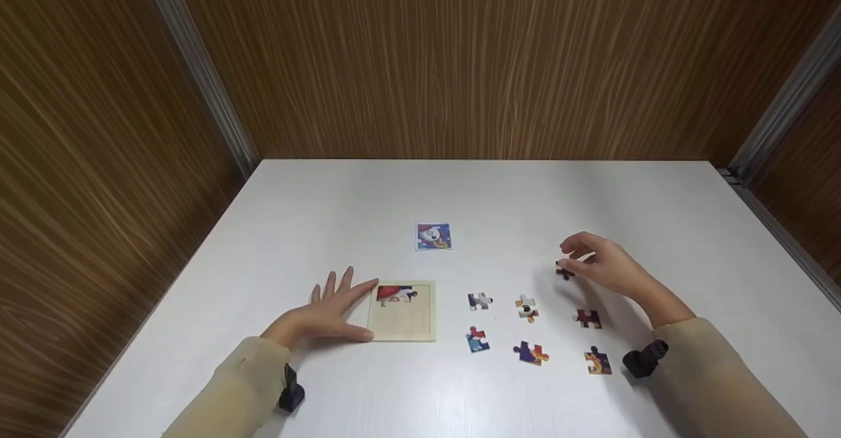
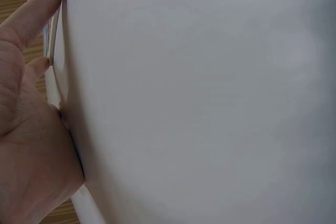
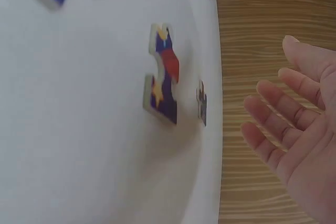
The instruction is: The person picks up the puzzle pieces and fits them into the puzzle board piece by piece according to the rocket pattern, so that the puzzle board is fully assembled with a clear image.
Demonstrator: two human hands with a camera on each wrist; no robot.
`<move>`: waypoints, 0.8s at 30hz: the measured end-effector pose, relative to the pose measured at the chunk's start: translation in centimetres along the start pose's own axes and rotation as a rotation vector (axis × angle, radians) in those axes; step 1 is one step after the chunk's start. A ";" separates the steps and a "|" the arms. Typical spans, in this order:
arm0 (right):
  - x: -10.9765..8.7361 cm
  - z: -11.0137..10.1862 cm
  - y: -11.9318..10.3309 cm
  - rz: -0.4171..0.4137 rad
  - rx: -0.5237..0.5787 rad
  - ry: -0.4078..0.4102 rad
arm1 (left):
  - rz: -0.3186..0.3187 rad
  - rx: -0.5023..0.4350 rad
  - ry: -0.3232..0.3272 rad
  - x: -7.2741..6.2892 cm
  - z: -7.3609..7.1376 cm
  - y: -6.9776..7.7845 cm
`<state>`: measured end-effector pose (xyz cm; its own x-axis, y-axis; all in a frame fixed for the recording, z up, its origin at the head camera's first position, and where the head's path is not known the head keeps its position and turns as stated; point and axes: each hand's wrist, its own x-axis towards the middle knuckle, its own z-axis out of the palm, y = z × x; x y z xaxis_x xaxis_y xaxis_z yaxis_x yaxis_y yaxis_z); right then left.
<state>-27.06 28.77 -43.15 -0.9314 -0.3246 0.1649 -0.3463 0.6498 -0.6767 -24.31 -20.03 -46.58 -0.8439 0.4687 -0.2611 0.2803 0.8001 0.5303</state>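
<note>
My left hand (image 1: 328,313) rests at the left side of a square wooden puzzle tray (image 1: 407,323), fingers spread, thumb and index finger touching its edge. Joined puzzle pieces (image 1: 396,294) with red and white print fill the tray's upper left corner. On the right, my right hand (image 1: 604,267) hovers with loosely bent fingers over the table. A dark jigsaw piece (image 1: 564,272) lies just below its thumb and fingertips, partly covered in the head view. The right wrist view shows this hand (image 3: 299,114) holding nothing, with the small far piece (image 3: 202,103) still on the tabletop.
Several loose pieces lie between tray and right hand, among them a red-and-purple one (image 1: 588,318), a white one (image 1: 480,301) and an orange-and-purple one (image 1: 531,353). A small picture card (image 1: 433,236) lies behind the tray. Wood-grain panels (image 1: 447,64) enclose the white table (image 1: 355,195).
</note>
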 end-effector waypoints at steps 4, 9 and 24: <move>-0.3 -0.4 0.7 0.025 0.000 -0.014 | 0.010 -0.003 -0.003 0.0 0.0 0.1; -0.5 -0.7 1.6 0.053 -0.020 -0.037 | 0.017 0.000 -0.004 0.1 0.0 0.1; -0.7 -1.2 2.3 0.116 -0.103 -0.126 | 0.013 -0.007 -0.002 0.1 0.2 -0.1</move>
<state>-27.34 31.34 -43.99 -0.9463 -0.3232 -0.0055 -0.2535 0.7526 -0.6077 -24.31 -20.01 -46.76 -0.8392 0.4800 -0.2557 0.2880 0.7911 0.5397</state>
